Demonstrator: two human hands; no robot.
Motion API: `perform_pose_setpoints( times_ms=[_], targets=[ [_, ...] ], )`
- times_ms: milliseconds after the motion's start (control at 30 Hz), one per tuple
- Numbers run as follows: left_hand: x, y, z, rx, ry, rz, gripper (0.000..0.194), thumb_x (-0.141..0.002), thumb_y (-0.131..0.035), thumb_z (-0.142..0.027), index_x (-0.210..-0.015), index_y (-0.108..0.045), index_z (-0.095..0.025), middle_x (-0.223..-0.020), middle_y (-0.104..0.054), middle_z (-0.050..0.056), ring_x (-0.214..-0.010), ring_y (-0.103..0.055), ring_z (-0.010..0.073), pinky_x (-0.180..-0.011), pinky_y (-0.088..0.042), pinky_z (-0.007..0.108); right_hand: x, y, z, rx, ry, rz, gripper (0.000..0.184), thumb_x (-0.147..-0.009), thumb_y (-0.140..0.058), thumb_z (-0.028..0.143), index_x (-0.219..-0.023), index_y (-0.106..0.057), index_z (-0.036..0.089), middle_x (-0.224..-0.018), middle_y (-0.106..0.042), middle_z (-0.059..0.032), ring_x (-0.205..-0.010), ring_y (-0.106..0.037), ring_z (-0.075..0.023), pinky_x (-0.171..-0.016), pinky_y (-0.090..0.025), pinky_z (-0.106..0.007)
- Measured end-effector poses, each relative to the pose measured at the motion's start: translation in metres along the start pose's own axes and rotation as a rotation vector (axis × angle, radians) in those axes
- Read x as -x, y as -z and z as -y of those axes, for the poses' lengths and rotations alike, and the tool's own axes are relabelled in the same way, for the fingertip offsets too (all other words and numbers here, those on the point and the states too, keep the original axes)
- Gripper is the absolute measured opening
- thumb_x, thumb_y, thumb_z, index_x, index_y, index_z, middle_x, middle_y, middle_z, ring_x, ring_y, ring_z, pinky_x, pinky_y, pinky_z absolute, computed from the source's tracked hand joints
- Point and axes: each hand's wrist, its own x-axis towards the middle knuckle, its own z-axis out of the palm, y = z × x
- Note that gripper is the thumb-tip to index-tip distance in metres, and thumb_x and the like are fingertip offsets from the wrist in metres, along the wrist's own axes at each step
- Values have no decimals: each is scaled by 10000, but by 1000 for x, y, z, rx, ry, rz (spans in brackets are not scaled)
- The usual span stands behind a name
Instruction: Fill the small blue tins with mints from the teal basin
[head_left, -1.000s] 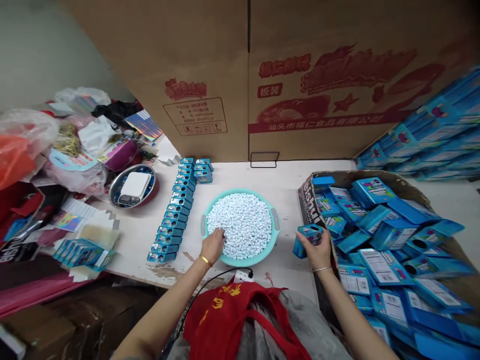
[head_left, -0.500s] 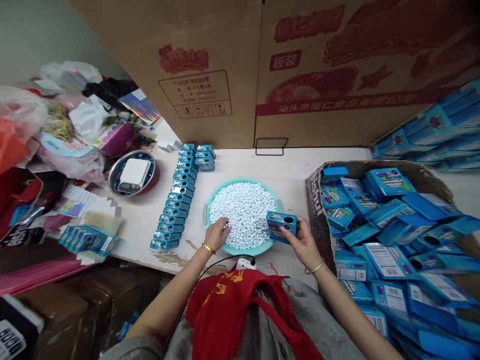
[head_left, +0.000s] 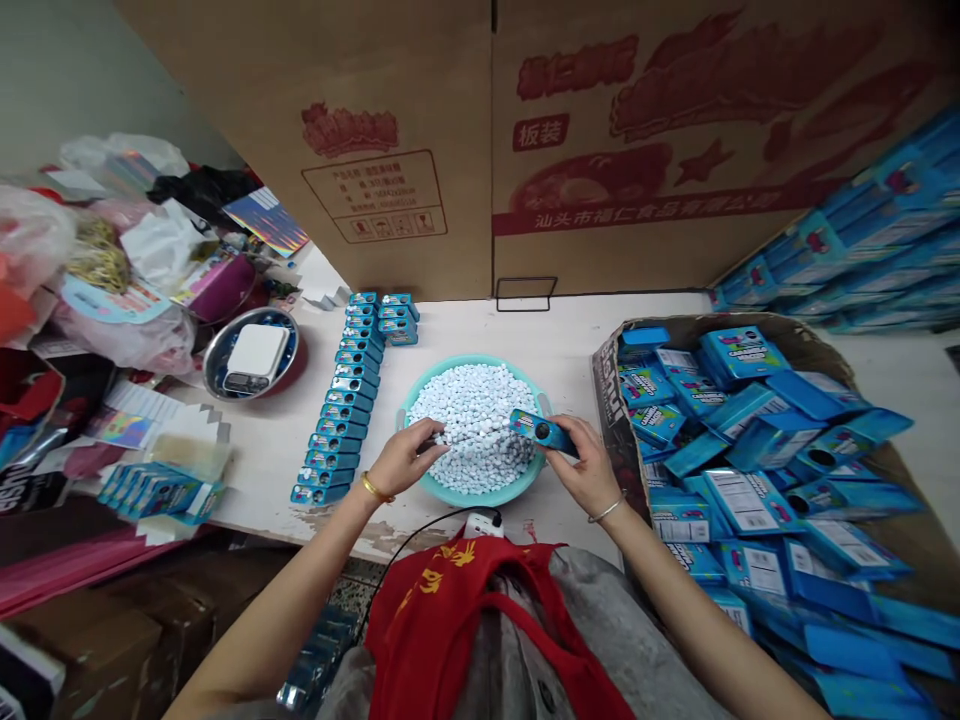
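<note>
My right hand (head_left: 589, 467) grips a small blue candy box (head_left: 553, 434) over the right side of a turquoise basin (head_left: 457, 496). The box lies tilted, its narrow side with a round dark hole turned up. Small white candies (head_left: 480, 420) fill the basin. At its left side my left hand (head_left: 405, 457) hovers by the candies, thumb and fingers curved and apart, with nothing visible between them. To the left of the basin stands a long row of blue boxes (head_left: 345, 405), with a short second row (head_left: 399, 320) beside its far end.
An open carton (head_left: 609, 390) heaped with blue boxes stands at the right. A large cardboard box (head_left: 405, 270) walls off the back. On the left are a metal bowl (head_left: 289, 375) holding a white scale (head_left: 256, 355), and piled bags. A power strip (head_left: 480, 527) lies in front.
My right hand has turned the box so its holed side faces up, and moved it inward over the candies. My left hand has drawn back slightly leftward. The view has shifted.
</note>
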Motion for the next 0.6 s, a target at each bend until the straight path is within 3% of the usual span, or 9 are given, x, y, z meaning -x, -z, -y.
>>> perform_pose_setpoints(
  times_ms=[167,400,600],
  targets=[
    [-17,30,-35,-196,-116,138,224,-906,-509,-330,-1052,-547,-165,-939,-622,52,-811,-585,148,-742,-452,265,-7,-10,10,0,74,47,332,-807,-558,193,-1137,-542,232,-1092,-603,-88,-1042,-552,-259,-916,-460,-453],
    [-40,60,-85,-590,-114,341,197,-909,-492,-289,-1054,-553,-171,-1019,-638,65,-913,-615,189,-750,-467,282,-10,-23,19,15,118,47,374,-784,-522,143,-1147,-537,231,-1098,-610,-87,-1049,-553,-267,-929,-458,-471],
    [-51,72,-121,-821,-101,440,146,-899,-462,-210,-975,-562,-137,-947,-634,79,-776,-615,183,-626,-455,275,-11,-30,19,33,140,44,386,-786,-519,128,-1161,-527,223,-1109,-608,-93,-1056,-547,-263,-929,-460,-468]
  ],
)
